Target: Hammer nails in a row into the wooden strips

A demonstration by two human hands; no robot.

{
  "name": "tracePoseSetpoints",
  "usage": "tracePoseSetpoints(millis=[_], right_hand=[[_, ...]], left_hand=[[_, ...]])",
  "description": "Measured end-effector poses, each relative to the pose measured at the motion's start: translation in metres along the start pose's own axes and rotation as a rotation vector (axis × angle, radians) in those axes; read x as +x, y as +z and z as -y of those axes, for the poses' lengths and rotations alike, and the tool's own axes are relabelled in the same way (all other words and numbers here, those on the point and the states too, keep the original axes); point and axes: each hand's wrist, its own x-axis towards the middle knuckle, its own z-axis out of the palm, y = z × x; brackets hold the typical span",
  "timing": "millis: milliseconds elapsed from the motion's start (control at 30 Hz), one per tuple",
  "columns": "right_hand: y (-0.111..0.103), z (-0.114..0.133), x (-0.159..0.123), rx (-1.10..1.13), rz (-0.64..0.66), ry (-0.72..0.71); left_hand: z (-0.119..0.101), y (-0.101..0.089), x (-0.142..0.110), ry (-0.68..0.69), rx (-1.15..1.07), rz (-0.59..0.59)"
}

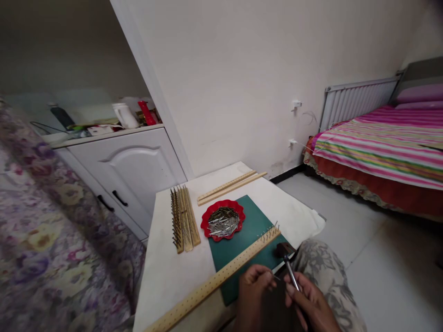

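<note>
Pinched between the fingertips of my left hand [255, 283] is a thin nail [276, 277]. My right hand [309, 297] is wrapped round the metal handle of a hammer [291, 272], whose dark head lies near the table's front edge. Just beyond both hands, a long wooden strip [221, 275] with rows of small holes crosses a green mat [254, 216] at a slant. Several nails [269, 233] stand up in the strip's far right end. A red scalloped dish [204, 221] behind the strip holds a heap of loose nails [224, 222].
Wooden strips bristling with nails [177, 221] lie at the table's left. Two more strips [231, 186] lie at the back of the white table [159, 272]. A cabinet [128, 170] and floral curtain [65, 230] stand left; a bed [384, 138] is at right.
</note>
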Motion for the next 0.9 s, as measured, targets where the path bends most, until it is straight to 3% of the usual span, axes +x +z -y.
tracePoseSetpoints(millis=[100,233,700,900], right_hand=[[-0.002,-0.001,0.0,-0.029,-0.013,0.0],[-0.003,-0.002,0.0,-0.064,-0.019,0.03],[-0.004,0.003,0.002,-0.092,-0.011,0.049],[-0.001,0.016,0.0,-0.09,0.062,0.032]], left_hand=[[-0.026,-0.006,0.023,0.293,0.393,-0.108],[-0.037,-0.008,0.051,0.456,0.635,-0.138],[-0.027,-0.005,0.061,0.505,0.876,-0.127],[-0.027,-0.002,0.063,0.49,0.927,-0.144]])
